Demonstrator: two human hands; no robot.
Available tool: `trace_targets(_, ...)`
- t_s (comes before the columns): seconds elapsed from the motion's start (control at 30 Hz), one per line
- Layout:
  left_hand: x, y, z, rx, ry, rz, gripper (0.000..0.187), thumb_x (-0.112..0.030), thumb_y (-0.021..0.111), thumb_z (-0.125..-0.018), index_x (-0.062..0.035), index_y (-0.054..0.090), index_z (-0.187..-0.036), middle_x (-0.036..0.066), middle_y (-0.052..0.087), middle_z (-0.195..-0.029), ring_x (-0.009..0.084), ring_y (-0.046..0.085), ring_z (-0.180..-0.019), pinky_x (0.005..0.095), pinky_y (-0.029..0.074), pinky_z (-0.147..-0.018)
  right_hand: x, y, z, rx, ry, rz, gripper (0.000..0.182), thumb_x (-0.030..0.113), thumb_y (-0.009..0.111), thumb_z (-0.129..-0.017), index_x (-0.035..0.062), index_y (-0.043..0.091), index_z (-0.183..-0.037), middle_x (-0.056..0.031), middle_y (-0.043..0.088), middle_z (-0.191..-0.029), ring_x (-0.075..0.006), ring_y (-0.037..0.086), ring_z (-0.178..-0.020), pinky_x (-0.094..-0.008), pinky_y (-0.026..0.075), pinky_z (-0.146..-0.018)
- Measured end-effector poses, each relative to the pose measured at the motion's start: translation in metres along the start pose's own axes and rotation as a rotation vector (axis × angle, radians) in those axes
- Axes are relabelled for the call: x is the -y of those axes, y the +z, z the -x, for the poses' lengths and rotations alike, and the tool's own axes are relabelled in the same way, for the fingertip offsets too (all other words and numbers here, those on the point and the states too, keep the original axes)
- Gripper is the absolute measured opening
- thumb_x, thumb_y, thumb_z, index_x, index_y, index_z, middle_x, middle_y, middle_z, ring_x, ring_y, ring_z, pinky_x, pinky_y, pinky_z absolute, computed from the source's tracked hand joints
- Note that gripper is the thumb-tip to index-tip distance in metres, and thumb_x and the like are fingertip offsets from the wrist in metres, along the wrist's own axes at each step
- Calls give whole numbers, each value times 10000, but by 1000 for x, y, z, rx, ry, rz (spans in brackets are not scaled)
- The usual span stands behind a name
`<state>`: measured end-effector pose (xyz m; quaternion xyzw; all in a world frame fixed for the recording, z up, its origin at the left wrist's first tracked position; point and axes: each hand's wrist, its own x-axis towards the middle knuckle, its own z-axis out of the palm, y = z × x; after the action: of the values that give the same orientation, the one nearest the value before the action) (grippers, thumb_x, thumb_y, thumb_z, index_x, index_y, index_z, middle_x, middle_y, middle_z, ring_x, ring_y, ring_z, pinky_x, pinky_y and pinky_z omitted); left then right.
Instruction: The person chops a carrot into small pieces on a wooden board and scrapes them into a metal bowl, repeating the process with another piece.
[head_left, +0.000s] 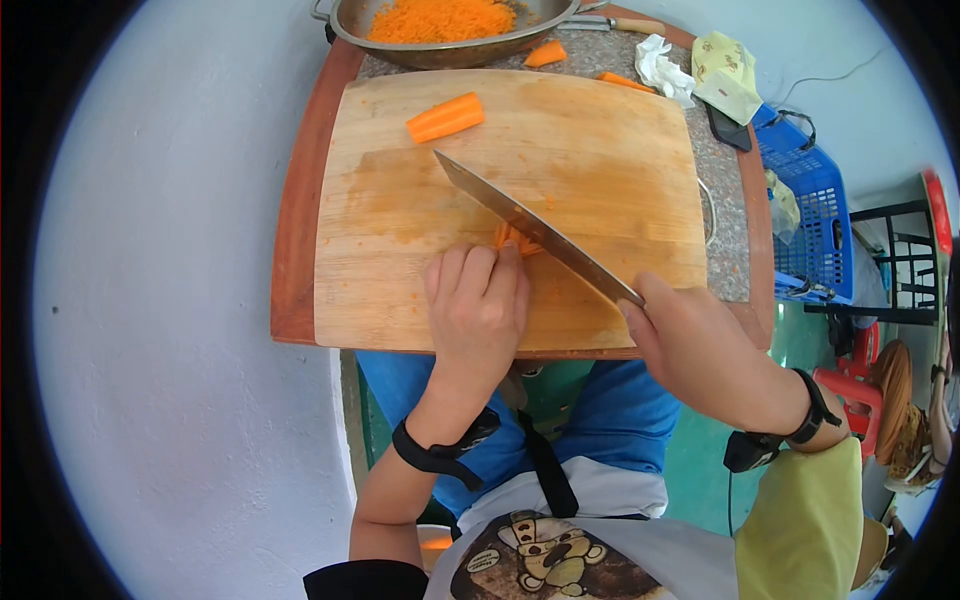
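Handling findings: light, crisp, prone to sliding

Fingers of the right hand (690, 335) are closed around a long grey steel knife (532, 225), its handle hidden. Thin orange carrot strips (515, 238) are pinned on the pale rectangular wooden board (600, 135) by the left hand (478, 295), fingers curled together. Pressure from above, fingertips tucked, is advised. Beyond, a stout orange carrot piece (446, 118) is judged firm, best gripped mid-length.

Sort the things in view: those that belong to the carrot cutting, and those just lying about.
Belongs to the cutting:
Knife in the right hand
Carrot strips at the left hand
Cutting board
Carrot piece on the board
Pan of shredded carrot, probably

Apparently just lying about:
Crumpled tissue
Yellowish packet
Phone
Blue basket
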<state>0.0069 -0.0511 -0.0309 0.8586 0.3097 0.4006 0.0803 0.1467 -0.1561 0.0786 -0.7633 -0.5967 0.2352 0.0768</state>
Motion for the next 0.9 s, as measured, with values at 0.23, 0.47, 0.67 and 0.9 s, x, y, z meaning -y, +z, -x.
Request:
trace_targets(0.23,0,-2,0,-5,6,-8,156,-10,684,-677,-5,653,-830,58,539,-739,231,530,-738,344,391,-691,-11,-2,-13,-105,-23,-140,157,108,535,-876,-12,467,-801,-212,525,-582,-413,516,-533,-438,370,-461)
trace_targets(0.47,0,0,1,-25,9,-3,152,-21,682,-686,-7,656,-836,58,542,-741,229,529,-738,346,390,-696,-8,-13,-2,-102,-40,-131,174,101,549,-870,-17,456,-781,-224,497,-564,-424,502,-542,-437,372,-475)
trace_targets(0.67,1,0,2,-11,1,-5,165,-15,678,-681,-5,655,-845,61,539,-744,233,529,-739,345,392,-699,-9,-12,-2,-53,-37,-88,162,108,537,-877,-7,462,-792,-225,496,-567,-430,504,-554,-449,376,-485)
trace_targets(0.9,0,0,2,-15,1,7,175,-13,678,-677,-3,652,-849,64,533,-742,233,527,-744,346,392,-701,-13,-14,-6,-8,-40,-27,172,134,534,-880,-5,469,-802,-230,502,-575,-434,518,-584,-469,392,-507)
